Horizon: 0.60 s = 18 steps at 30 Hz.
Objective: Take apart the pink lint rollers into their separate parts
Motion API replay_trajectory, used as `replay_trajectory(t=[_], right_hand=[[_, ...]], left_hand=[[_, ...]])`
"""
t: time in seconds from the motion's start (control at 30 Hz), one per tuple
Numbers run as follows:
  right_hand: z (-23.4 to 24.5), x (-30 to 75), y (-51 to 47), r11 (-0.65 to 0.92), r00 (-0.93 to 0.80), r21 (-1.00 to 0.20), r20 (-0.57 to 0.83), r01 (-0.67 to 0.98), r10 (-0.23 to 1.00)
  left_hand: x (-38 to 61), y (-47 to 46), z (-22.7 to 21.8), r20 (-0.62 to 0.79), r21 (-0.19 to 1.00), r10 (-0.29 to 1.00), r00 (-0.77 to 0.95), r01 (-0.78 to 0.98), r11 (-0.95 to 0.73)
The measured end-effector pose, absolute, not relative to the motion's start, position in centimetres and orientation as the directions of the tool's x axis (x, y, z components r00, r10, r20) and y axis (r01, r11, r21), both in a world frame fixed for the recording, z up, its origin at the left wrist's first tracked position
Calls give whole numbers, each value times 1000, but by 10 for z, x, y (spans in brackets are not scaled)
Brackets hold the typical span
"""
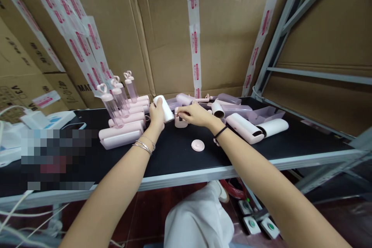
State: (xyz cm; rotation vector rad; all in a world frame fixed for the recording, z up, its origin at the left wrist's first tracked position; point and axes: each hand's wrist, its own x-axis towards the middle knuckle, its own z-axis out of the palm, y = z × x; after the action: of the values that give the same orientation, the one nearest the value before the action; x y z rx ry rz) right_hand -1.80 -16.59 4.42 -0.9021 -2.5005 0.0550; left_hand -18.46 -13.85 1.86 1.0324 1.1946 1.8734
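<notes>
A white cylinder (165, 109) is in my left hand (157, 114), which is wrapped round it. The cylinder tilts, its lower end pointing toward my right hand (194, 114). My right fingers are pinched together close to that end; what they hold is too small or hidden to make out. Right at these fingertips shows a pale pink part (181, 124) with a dark opening, and I cannot tell whether the fingers grip it. Nearer to me on the black table lies a round pink disc (198, 145), flat and apart from both hands.
At left, several pink casings (121, 131) lie in a row, with clear tubes with looped pink caps (109, 104) standing by them. At right lie pink and white shells (244, 127) and purple translucent trays (266, 114). Cardboard (168, 38) walls the back; a metal post (274, 38) stands right.
</notes>
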Motion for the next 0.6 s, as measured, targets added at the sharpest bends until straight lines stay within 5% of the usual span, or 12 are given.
replay_trajectory(t=[0.13, 0.6], right_hand=[[47, -21, -171, 786, -710, -149, 355, 600, 609], [43, -25, -172, 801, -738, -101, 334, 591, 587]], left_hand=[[-179, -146, 24, 203, 908, 875, -440, -248, -336], [-174, -152, 29, 230, 878, 858, -459, -282, -387]])
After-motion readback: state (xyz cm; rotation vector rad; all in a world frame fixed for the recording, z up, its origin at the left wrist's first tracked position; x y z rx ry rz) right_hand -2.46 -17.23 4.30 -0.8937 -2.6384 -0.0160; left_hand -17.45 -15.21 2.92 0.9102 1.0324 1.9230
